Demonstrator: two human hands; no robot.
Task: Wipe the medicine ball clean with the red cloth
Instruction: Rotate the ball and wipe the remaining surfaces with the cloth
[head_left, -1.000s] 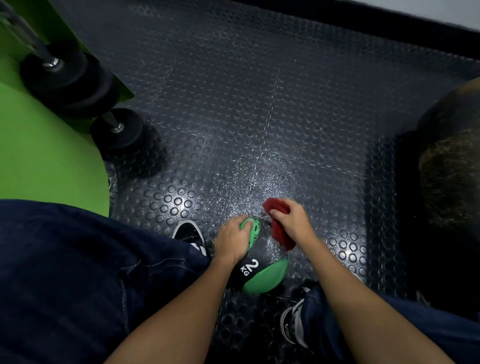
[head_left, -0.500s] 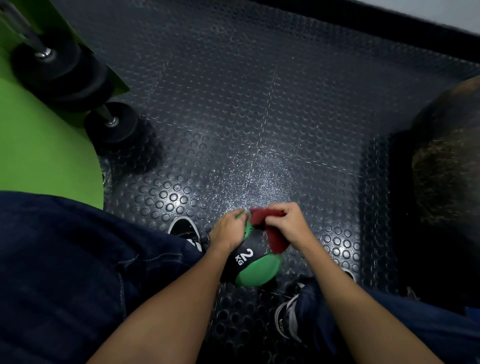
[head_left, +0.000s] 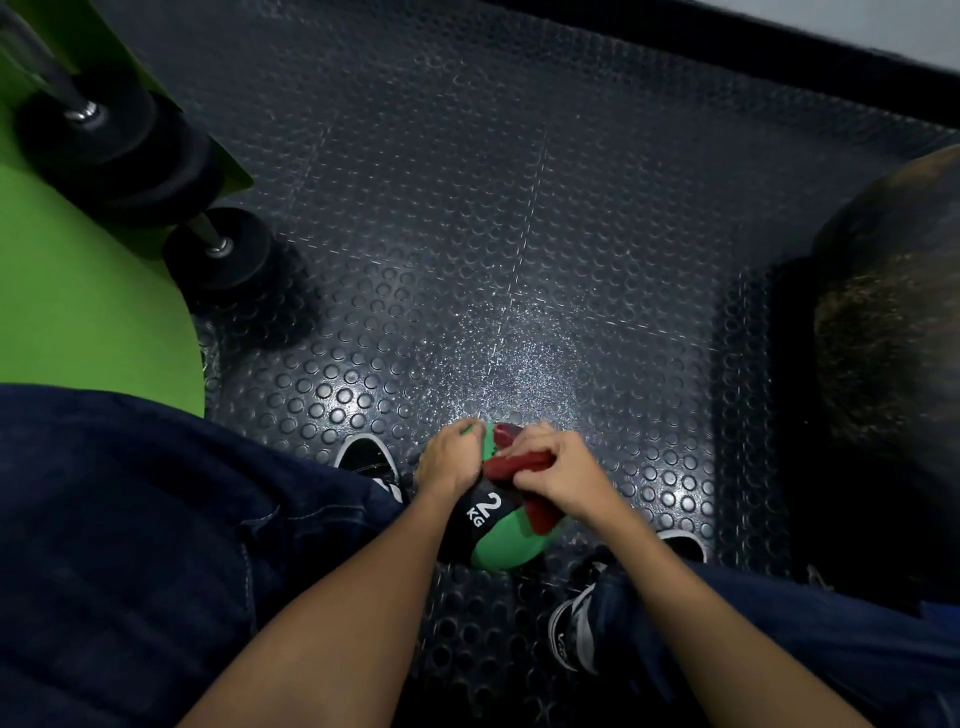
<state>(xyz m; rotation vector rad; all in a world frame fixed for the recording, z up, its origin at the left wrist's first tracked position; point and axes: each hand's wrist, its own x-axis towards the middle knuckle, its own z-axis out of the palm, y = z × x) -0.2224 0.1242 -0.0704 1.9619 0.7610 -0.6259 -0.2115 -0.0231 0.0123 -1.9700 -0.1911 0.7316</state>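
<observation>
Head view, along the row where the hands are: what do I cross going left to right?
Jeans-clad leg → black shoe → left hand → right hand → dark rounded object at the right edge. The medicine ball and red cloth overlap the hands, so they are left out.

Floor (head_left: 519, 208): dark rubber matting with raised round studs, seams between tiles visible; I note a bright speckled glare patch (head_left: 519, 358) near centre. Left edge: green padded surface (head_left: 78, 312), rounded at its near corner. Beside it, two black round weights on metal rods, the larger (head_left: 104, 135) farther back, the smaller (head_left: 218, 249) nearer, resting on the floor. Right edge: large dark rounded object (head_left: 893, 338), identity unclear. Top right: pale strip of wall (head_left: 883, 26). Two black sneakers with white trim (head_left: 369, 460) (head_left: 576, 629), dark denim legs (head_left: 130, 545).
</observation>
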